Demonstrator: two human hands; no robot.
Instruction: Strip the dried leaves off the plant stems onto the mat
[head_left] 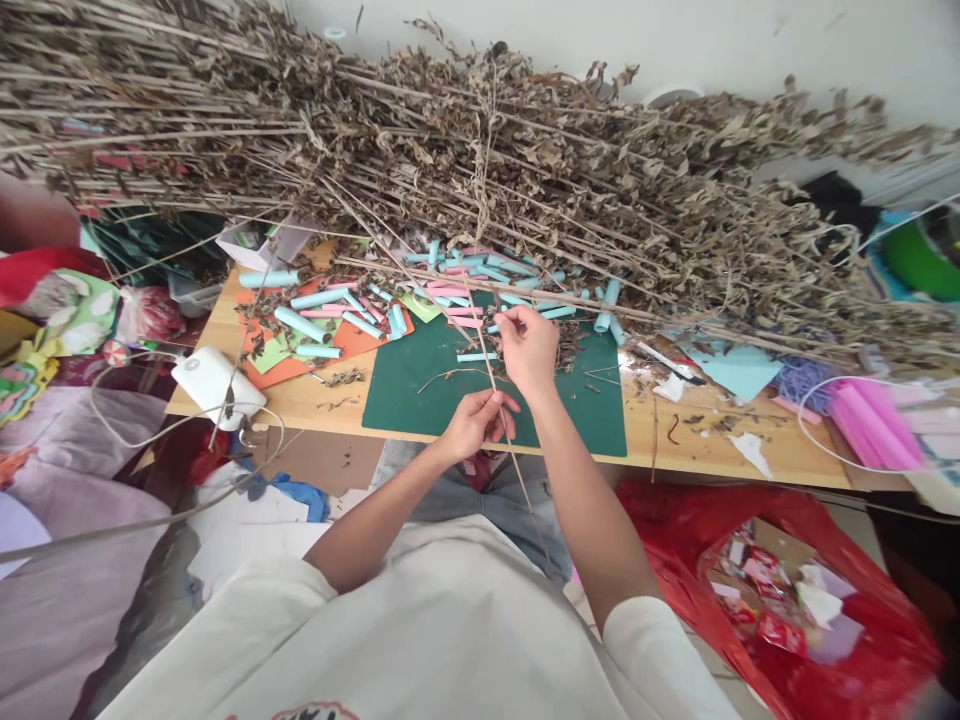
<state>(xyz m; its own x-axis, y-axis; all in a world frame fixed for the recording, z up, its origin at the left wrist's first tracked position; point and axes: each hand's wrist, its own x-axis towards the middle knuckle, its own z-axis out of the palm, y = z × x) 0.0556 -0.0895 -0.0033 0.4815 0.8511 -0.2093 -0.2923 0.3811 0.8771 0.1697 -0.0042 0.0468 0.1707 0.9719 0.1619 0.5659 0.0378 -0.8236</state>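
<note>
A thin dried stem [486, 362] slants from the rolled paper tubes down toward my lap. My left hand [476, 424] is closed around its lower part, thumb and fingers pinched together. Just right of the stem, my right hand [529, 352] is closed in a pinch over the green cutting mat [427, 365]; what its fingertips hold is too small to tell. Several blue paper tubes [298, 325] and pink paper tubes [465, 311] lie beyond my hands. Behind them spreads a big heap of dried leafy stalks [555, 160], tied with a twisted stalk.
A white device with a cable [217, 388] sits at the table's left edge. Orange paper [281, 375] lies under some tubes. On the right are a pen-like tool [670, 363], blue paper [735, 368] and a pink roll [874, 422]. A red bag of scraps [675, 540] stands below.
</note>
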